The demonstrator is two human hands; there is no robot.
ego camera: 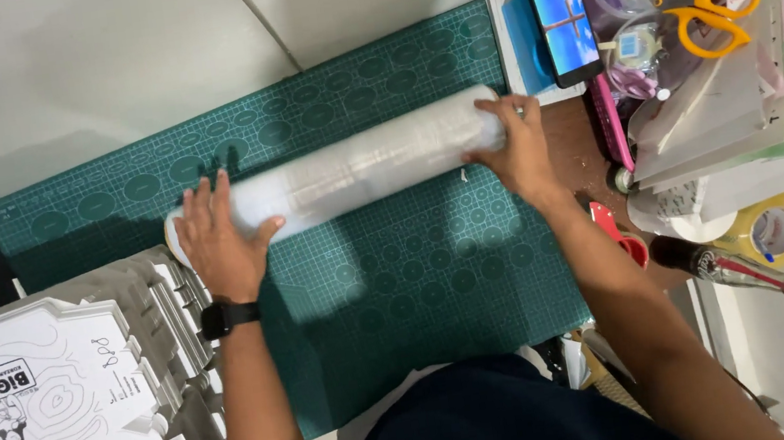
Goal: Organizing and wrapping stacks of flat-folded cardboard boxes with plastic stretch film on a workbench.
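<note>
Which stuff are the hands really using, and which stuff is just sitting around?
In use:
- roll of clear film, with the left hand and right hand laid on its two ends
- green cutting mat under it

Just lying about:
- orange-handled scissors
- phone with lit screen
- stack of flat white boxes
- yellow tape roll

Both forearms are bare from the elbow down, with no sleeves in view. The left wrist carries 1 black watch (227, 317) with a dark square face and a plain black band. The left hand (218, 238) and right hand (516, 148) wear no gloves, and no rings show. A dark navy garment (500, 428) covers the lap at the bottom edge.
</note>
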